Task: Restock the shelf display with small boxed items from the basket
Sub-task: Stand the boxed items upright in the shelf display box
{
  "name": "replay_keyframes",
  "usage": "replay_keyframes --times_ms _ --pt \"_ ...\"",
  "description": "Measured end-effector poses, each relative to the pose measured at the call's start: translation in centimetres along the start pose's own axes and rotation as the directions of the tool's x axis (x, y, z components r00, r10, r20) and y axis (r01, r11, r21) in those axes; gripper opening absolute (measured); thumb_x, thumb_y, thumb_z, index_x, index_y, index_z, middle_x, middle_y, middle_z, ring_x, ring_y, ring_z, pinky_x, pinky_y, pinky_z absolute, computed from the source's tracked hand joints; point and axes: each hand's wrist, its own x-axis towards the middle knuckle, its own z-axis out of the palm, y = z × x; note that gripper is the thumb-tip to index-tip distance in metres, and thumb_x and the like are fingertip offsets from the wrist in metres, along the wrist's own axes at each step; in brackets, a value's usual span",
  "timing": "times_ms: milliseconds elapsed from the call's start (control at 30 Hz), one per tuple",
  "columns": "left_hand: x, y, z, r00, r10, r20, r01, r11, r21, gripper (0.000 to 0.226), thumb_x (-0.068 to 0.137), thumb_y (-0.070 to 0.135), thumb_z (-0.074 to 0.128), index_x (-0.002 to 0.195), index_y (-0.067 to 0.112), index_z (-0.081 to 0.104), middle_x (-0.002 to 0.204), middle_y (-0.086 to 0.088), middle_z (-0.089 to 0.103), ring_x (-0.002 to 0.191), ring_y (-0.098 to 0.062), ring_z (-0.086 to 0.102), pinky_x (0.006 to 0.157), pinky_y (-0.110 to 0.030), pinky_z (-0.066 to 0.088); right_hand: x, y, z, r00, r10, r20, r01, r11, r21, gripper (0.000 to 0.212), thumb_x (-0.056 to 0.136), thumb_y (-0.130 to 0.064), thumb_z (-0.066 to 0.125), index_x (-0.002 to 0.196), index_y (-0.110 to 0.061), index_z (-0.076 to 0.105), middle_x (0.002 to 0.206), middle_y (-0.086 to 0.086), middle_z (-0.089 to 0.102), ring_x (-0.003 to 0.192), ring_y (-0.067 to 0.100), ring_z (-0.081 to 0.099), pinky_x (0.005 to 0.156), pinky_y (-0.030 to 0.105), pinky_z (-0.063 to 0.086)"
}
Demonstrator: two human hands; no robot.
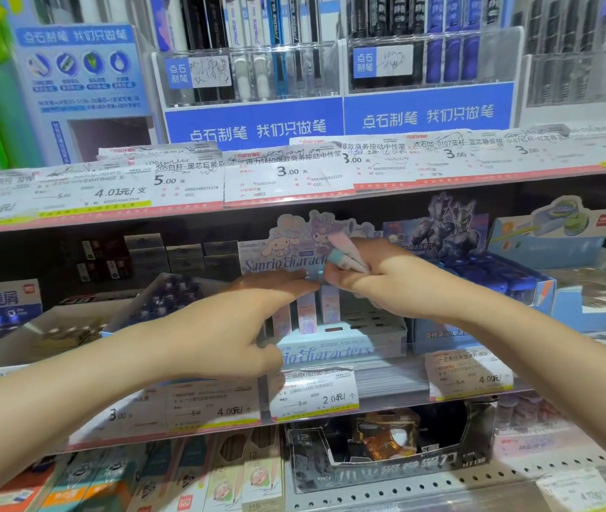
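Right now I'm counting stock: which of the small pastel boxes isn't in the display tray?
The small box gripped in the right hand, tilted above the Sanrio display tray. The other boxes stand upright in the tray's slots, below the left hand.

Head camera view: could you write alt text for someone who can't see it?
A person's right hand holds small pastel boxes over a Sanrio display tray on a stationery shelf, while the left hand reaches flat toward boxes standing in it.
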Motion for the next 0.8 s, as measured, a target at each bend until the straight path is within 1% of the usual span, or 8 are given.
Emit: replay_keyframes --times_ms 67,133,200,267,400,500,667,800 --pt "-0.8 2.0 -1.4 0.995 0.028 -0.095 -0.036 0.996 -0.081 0.068 0.076 0.036 0.049 0.137 0.050 0.020 0.144 0.022 0.038 0.124 -0.004 0.047 0.105 -0.027 0.040 -0.4 -0.4 0.1 0.997 0.075 -0.009 -0.070 0.960 0.272 0.020 0.092 -0.019 0.052 0.072 -0.015 0.047 0.052 -0.013 0.041 0.041 -0.001 0.036 0.044 0.010 0.029" --pt "-0.4 2.7 -1.9 0.954 0.042 -0.296 -0.082 0.989 -0.124 0.054 0.074 0.038 0.047 0.127 0.043 0.041 0.126 0.015 0.056 0.106 -0.009 0.059 0.093 -0.030 0.048 -0.9 -0.7 0.2 0.981 0.163 0.105 -0.194 0.831 0.521 0.015 0.088 -0.013 0.056 0.075 -0.015 0.050 0.048 -0.011 0.041 0.043 0.003 0.037 0.042 0.013 0.028" --pt "-0.2 3.3 -1.9 0.899 -0.026 -0.437 -0.069 0.977 -0.200 0.037 0.071 0.041 0.047 0.103 0.029 0.060 0.097 0.015 0.063 0.086 -0.002 0.058 0.079 -0.027 0.049 -1.0 -0.8 0.3 0.969 0.152 0.193 -0.242 0.728 0.641 0.015 0.079 -0.004 0.058 0.077 -0.014 0.047 0.057 -0.004 0.040 0.046 0.005 0.038 0.040 0.014 0.027" --pt "0.0 4.2 -2.2 0.847 -0.139 -0.513 -0.059 0.934 -0.351 0.029 0.071 0.050 0.049 0.077 0.024 0.061 0.070 0.012 0.061 0.063 -0.003 0.053 0.061 -0.023 0.045 -1.3 -1.1 0.7 0.970 0.068 0.233 -0.211 0.711 0.670 0.013 0.066 -0.002 0.049 0.072 -0.013 0.044 0.063 0.001 0.036 0.046 0.006 0.034 0.037 0.014 0.025" --pt "0.5 5.9 -2.7 0.858 -0.339 -0.385 -0.022 0.726 -0.687 0.047 0.074 0.059 0.064 0.065 0.013 0.060 0.044 0.004 0.053 0.042 -0.010 0.043 0.043 -0.021 0.034 -1.9 -2.0 1.7 0.959 -0.049 0.278 -0.133 0.791 0.598 0.038 0.060 -0.004 0.038 0.055 -0.033 0.061 0.052 -0.015 0.051 0.045 0.001 0.039 0.043 0.014 0.031" --pt "0.9 6.0 -3.0 0.873 -0.387 -0.296 -0.009 0.596 -0.803 0.046 0.065 0.051 0.064 0.069 0.005 0.062 0.046 0.001 0.059 0.042 -0.015 0.045 0.042 -0.020 0.034 -2.1 -2.2 2.1 0.959 -0.076 0.273 -0.097 0.817 0.568 0.037 0.067 -0.008 0.038 0.070 -0.037 0.061 0.076 -0.012 0.062 0.053 0.001 0.039 0.049 0.015 0.035" --pt "0.9 5.6 -3.2 0.914 -0.352 -0.202 0.030 0.554 -0.832 0.047 0.066 0.041 0.077 0.073 -0.003 0.062 0.055 -0.010 0.060 0.048 -0.020 0.045 0.047 -0.025 0.035 -2.1 -2.0 2.3 0.964 -0.057 0.259 -0.114 0.793 0.599 0.025 0.080 -0.025 0.045 0.071 -0.037 0.065 0.086 -0.004 0.057 0.057 0.003 0.037 0.052 0.016 0.032" --pt "0.9 5.3 -3.5 0.936 -0.309 -0.167 0.024 0.529 -0.848 0.038 0.073 0.033 0.068 0.074 -0.004 0.062 0.054 -0.006 0.062 0.043 -0.013 0.047 0.043 -0.019 0.037 -2.0 -1.5 2.4 0.969 -0.066 0.239 -0.089 0.806 0.585 0.033 0.093 -0.042 0.039 0.098 -0.018 0.062 0.093 0.004 0.046 0.063 0.006 0.036 0.053 0.013 0.035"
